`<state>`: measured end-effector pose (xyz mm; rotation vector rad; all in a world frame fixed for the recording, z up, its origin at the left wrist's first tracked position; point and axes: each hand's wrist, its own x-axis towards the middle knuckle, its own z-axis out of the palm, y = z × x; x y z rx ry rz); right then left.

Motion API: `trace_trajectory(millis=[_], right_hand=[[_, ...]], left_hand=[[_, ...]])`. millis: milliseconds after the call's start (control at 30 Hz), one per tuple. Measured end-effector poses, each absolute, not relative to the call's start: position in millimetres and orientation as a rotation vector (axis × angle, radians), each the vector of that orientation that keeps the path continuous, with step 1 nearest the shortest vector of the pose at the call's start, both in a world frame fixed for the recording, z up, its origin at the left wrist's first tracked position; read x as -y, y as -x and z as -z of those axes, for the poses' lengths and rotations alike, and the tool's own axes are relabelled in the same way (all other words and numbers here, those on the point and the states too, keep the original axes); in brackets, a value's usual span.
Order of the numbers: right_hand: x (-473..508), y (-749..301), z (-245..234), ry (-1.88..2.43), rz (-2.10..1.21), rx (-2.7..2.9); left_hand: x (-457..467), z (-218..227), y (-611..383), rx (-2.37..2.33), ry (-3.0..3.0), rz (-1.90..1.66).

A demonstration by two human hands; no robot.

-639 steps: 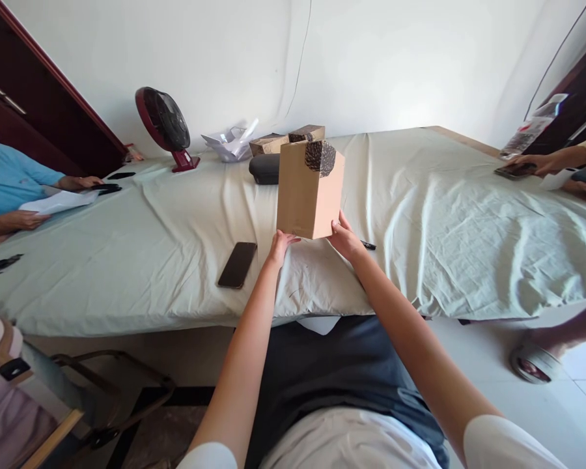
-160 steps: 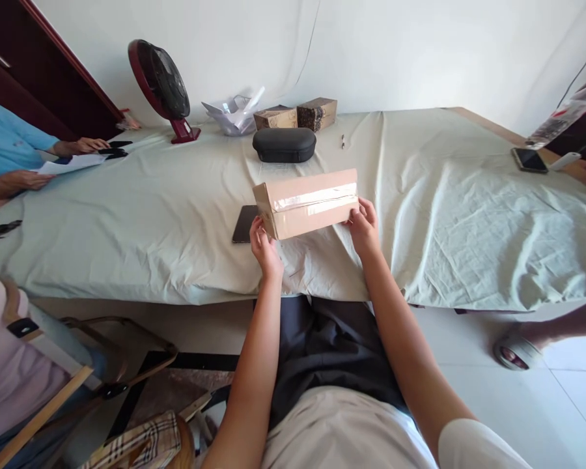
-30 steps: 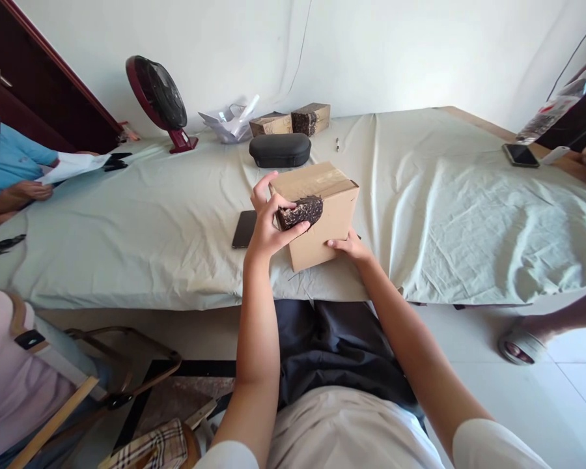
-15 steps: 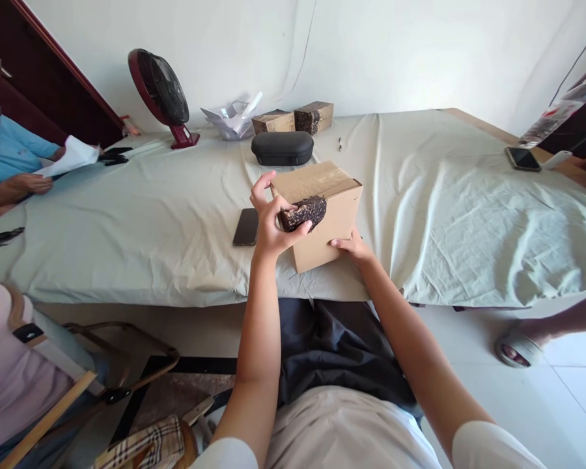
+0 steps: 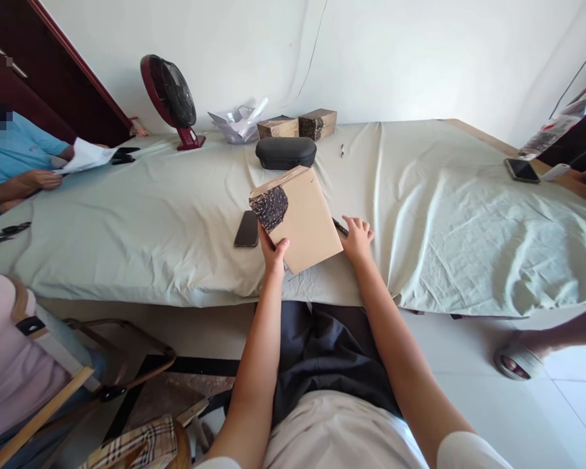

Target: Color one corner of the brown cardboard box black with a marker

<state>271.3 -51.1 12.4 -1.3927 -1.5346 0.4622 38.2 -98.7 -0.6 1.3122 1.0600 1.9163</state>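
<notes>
Right hand (image 5: 357,241) had just come off the cardboard box (image 5: 310,221), fingers half-spread beside the black pen (image 5: 340,227) (contact unclear), so the left hand (image 5: 273,256), thumb clamped on its near face, alone held it at frame centre.

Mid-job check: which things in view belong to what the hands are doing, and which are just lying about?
In the work:
cardboard box, held by the left hand
dark pen-like object, probably, close to the right hand

Apparently lying about:
phone left of the box
black case beyond it
patterned box near the wall
fan
</notes>
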Motion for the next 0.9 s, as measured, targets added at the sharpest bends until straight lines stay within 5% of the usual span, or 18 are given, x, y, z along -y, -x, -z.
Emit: trace_trajectory(millis=[233,900], right_hand=[[44,-262,-10,1.882,-0.260,1.753],[65,-263,-48,2.188,-0.407,1.766]], left_hand=[[87,-6,-40,-0.934,-1.282,-1.987],[95,-13,-44,-0.913,-1.247,-1.913]])
